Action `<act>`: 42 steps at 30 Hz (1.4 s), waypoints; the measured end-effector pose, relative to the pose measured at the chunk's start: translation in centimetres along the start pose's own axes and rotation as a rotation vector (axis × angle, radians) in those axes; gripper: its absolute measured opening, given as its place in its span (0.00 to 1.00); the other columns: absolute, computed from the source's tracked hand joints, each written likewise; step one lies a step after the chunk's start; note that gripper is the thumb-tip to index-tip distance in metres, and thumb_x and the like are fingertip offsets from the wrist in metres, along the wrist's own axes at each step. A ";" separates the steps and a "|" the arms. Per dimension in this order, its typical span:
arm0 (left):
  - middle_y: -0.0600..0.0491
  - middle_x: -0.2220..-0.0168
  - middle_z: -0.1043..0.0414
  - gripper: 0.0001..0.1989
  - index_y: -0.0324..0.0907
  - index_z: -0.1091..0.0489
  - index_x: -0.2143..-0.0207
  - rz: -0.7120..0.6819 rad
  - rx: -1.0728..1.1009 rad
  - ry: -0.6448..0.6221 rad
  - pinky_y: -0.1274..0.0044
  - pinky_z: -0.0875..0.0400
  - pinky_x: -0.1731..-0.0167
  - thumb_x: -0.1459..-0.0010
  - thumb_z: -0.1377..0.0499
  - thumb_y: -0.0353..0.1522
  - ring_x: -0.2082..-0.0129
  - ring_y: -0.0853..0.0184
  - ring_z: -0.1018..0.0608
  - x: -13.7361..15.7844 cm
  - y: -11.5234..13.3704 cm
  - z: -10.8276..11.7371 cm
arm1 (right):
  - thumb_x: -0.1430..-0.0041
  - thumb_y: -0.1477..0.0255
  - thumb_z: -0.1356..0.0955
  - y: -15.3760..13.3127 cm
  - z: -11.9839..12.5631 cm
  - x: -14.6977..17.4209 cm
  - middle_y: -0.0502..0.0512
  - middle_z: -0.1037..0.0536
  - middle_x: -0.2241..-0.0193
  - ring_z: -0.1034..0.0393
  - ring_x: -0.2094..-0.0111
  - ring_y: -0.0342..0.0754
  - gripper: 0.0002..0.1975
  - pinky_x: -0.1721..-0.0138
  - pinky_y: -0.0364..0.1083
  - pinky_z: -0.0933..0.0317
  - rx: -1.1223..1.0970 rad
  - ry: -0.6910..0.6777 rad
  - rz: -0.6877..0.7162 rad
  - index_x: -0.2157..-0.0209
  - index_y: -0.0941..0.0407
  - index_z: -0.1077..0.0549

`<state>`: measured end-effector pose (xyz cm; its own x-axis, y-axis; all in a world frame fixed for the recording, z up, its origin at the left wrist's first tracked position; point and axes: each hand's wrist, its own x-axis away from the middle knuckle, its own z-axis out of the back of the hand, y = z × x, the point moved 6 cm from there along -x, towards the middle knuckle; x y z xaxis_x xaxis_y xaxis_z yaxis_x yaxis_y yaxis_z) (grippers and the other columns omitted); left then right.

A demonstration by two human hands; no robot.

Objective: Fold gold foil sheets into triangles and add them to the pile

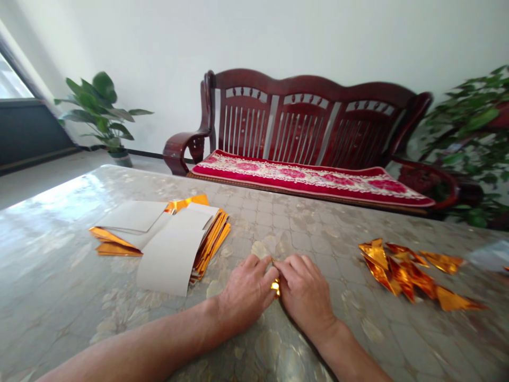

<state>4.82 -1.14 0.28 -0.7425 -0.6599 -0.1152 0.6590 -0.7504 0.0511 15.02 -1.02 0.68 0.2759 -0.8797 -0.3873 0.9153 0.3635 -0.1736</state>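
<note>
Close together near the middle of the table, my left hand (251, 289) and my right hand (305, 293) both pinch one small piece of gold foil paper (275, 287). Most of that piece is hidden behind my fingers; only a shiny bit shows between the hands. To the left lies a stack of foil paper sheets (170, 260), their pale backs up and gold edges fanned out. Over on the right rests a loose pile of folded gold foil pieces (411, 276), pointed in shape.
A patterned, glossy cover lies over the table (246, 212). At the right edge is a clear plastic bag (491, 257). Beyond the table stands a dark wooden bench (310, 116) with a red floral cushion (302, 175). Potted plants (104, 111) flank it.
</note>
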 end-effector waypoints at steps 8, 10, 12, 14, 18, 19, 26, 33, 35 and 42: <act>0.48 0.57 0.30 0.06 0.41 0.31 0.60 0.042 -0.007 -0.027 0.68 0.32 0.58 0.34 0.46 0.33 0.55 0.59 0.30 0.0 -0.1 -0.2 | 0.38 0.76 0.34 -0.3 -0.2 0.0 0.54 0.26 0.68 0.38 0.63 0.50 0.06 0.61 0.47 0.45 0.034 -0.019 0.009 0.67 0.53 0.24; 0.49 0.58 0.30 0.06 0.41 0.31 0.60 0.033 -0.009 -0.031 0.68 0.32 0.58 0.34 0.47 0.32 0.55 0.59 0.30 -0.1 0.0 -0.3 | 0.38 0.76 0.33 -0.3 -0.2 0.0 0.54 0.26 0.68 0.38 0.63 0.51 0.06 0.61 0.47 0.45 0.041 -0.017 0.013 0.66 0.53 0.24; 0.49 0.59 0.30 0.06 0.41 0.31 0.60 0.028 -0.011 -0.033 0.69 0.32 0.58 0.34 0.47 0.31 0.55 0.59 0.30 -0.1 0.0 -0.4 | 0.39 0.76 0.33 -0.3 -0.2 0.1 0.54 0.27 0.68 0.38 0.63 0.51 0.06 0.61 0.47 0.45 0.046 -0.016 0.014 0.66 0.53 0.24; 0.48 0.58 0.30 0.06 0.41 0.31 0.60 0.040 -0.013 -0.036 0.69 0.32 0.58 0.34 0.47 0.31 0.55 0.59 0.30 -0.1 0.0 -0.4 | 0.39 0.76 0.33 -0.3 -0.3 0.1 0.54 0.26 0.68 0.38 0.62 0.51 0.06 0.61 0.47 0.45 0.040 -0.019 0.010 0.66 0.53 0.24; 0.47 0.57 0.30 0.07 0.41 0.31 0.60 0.038 -0.012 -0.059 0.68 0.31 0.57 0.33 0.47 0.33 0.55 0.59 0.29 0.0 0.0 0.0 | 0.38 0.76 0.34 0.1 -0.5 0.0 0.54 0.25 0.67 0.37 0.62 0.50 0.07 0.60 0.46 0.45 0.017 -0.024 -0.021 0.65 0.53 0.23; 0.47 0.56 0.30 0.07 0.41 0.31 0.60 0.038 -0.006 -0.062 0.68 0.31 0.57 0.33 0.47 0.33 0.54 0.58 0.29 0.0 -0.1 0.0 | 0.37 0.76 0.34 0.2 -0.5 0.0 0.54 0.25 0.67 0.36 0.62 0.50 0.07 0.60 0.46 0.44 0.013 -0.021 -0.032 0.64 0.53 0.23; 0.50 0.57 0.29 0.05 0.42 0.33 0.59 0.023 0.047 0.019 0.69 0.31 0.55 0.34 0.46 0.32 0.56 0.61 0.29 0.0 -0.6 -0.2 | 0.35 0.75 0.36 0.8 -0.8 -0.1 0.53 0.26 0.68 0.35 0.62 0.49 0.10 0.60 0.45 0.44 -0.001 -0.011 -0.074 0.64 0.53 0.23; 0.52 0.54 0.30 0.06 0.44 0.35 0.58 0.097 0.110 0.043 0.69 0.28 0.57 0.37 0.45 0.34 0.58 0.61 0.29 0.1 -1.4 -0.1 | 0.36 0.76 0.36 0.8 -0.7 -0.2 0.54 0.26 0.69 0.34 0.62 0.49 0.10 0.60 0.44 0.44 -0.016 -0.002 -0.079 0.63 0.54 0.22; 0.53 0.54 0.30 0.06 0.44 0.35 0.58 0.095 0.104 0.040 0.69 0.28 0.57 0.37 0.45 0.34 0.59 0.61 0.29 0.1 -1.4 -0.1 | 0.36 0.76 0.35 1.0 -0.7 -0.1 0.53 0.25 0.69 0.33 0.62 0.49 0.10 0.60 0.44 0.43 -0.037 0.007 -0.080 0.61 0.53 0.22; 0.52 0.54 0.30 0.06 0.44 0.35 0.58 0.095 0.092 0.037 0.68 0.27 0.57 0.37 0.45 0.34 0.58 0.60 0.29 0.2 -1.2 0.0 | 0.39 0.75 0.33 1.7 -0.7 0.4 0.52 0.22 0.67 0.30 0.61 0.48 0.09 0.59 0.44 0.39 -0.166 0.038 -0.105 0.61 0.52 0.21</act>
<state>3.89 -0.33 0.24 -0.6713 -0.7274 -0.1423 0.7109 -0.6862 0.1541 16.46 -0.50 -0.40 0.1678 -0.9043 -0.3926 0.8766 0.3190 -0.3602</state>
